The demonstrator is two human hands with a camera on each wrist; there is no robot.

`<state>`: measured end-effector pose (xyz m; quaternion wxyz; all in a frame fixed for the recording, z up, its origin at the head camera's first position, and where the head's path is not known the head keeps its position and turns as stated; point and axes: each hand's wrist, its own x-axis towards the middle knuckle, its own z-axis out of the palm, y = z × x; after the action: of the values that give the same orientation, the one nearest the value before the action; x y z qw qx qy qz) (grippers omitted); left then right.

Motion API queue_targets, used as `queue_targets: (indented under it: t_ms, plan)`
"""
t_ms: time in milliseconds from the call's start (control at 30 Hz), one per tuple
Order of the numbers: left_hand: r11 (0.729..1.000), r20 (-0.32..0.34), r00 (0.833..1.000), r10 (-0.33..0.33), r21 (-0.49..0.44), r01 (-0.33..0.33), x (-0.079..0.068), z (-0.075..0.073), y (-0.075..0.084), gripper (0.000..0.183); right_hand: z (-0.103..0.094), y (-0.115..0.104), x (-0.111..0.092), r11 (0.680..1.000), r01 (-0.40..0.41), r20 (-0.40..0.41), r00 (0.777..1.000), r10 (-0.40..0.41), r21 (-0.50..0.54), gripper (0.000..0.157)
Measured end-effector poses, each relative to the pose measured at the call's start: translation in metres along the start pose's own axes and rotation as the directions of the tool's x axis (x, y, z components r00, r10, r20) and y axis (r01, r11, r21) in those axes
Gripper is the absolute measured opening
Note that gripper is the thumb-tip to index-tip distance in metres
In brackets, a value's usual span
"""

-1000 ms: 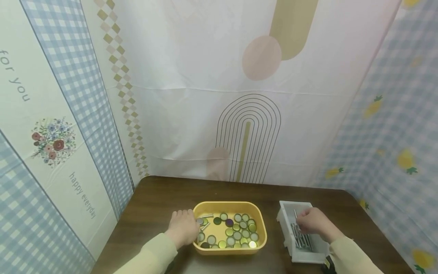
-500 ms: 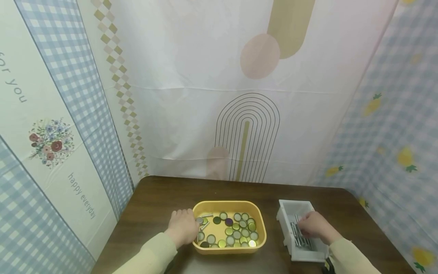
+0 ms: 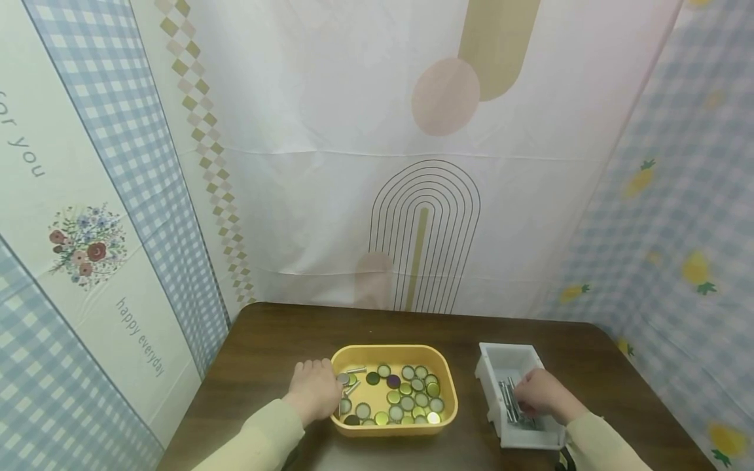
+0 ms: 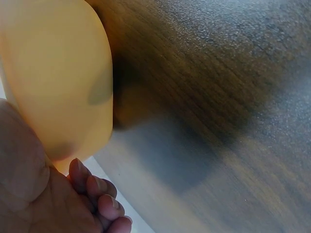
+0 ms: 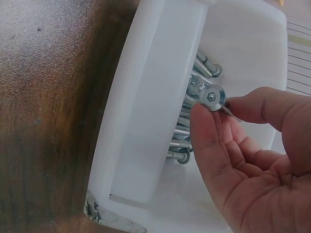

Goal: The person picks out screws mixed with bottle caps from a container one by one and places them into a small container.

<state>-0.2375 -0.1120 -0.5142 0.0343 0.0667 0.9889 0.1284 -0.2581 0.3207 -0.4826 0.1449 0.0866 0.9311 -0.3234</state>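
Observation:
My left hand [image 3: 315,390] grips the left rim of a yellow tub [image 3: 391,432]. Its palm lies along the tub's side wall in the left wrist view, with the fingers curled. Several metal bottle caps [image 3: 395,413] lie in the tub, mostly on the right, and a few short silvery rods [image 3: 356,370] lie near the hand. Over a white bin [image 3: 485,386], my right hand [image 3: 544,394] pinches a silver hex-socket bolt [image 5: 213,97] between thumb and index finger, its flat round head showing. More bolts [image 5: 182,130] lie beneath it in the bin.
Both containers stand on a dark brown wooden table [image 3: 283,327], the tub left of the bin with bare tabletop between them. Printed cloth [image 3: 330,196] hangs behind the table and along both sides.
My right hand has moved slightly down in the bin, and the bolt that stood out above its fingers shows less. The left hand stays at the tub's rim.

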Motion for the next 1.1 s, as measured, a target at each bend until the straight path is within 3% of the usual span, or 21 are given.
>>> queue_targets:
  t_ms: [600,900,1100]
  plan:
    - [1.0,-0.006,1.0,-0.002,-0.005,0.002,0.002,0.003,-0.001,0.034,-0.002,-0.009,0.002,0.999,0.039,-0.019,0.999,-0.039,-0.03,0.026]
    - [1.0,0.0,1.0,-0.012,-0.012,0.012,0.003,0.003,-0.001,0.035,-0.008,-0.049,-0.005,0.993,0.119,-0.047,0.992,-0.119,0.005,0.018]
    - [1.0,0.002,1.0,-0.011,-0.019,0.011,0.002,0.003,-0.001,0.034,0.012,-0.085,-0.007,0.985,0.162,-0.048,0.986,-0.159,0.066,0.017]
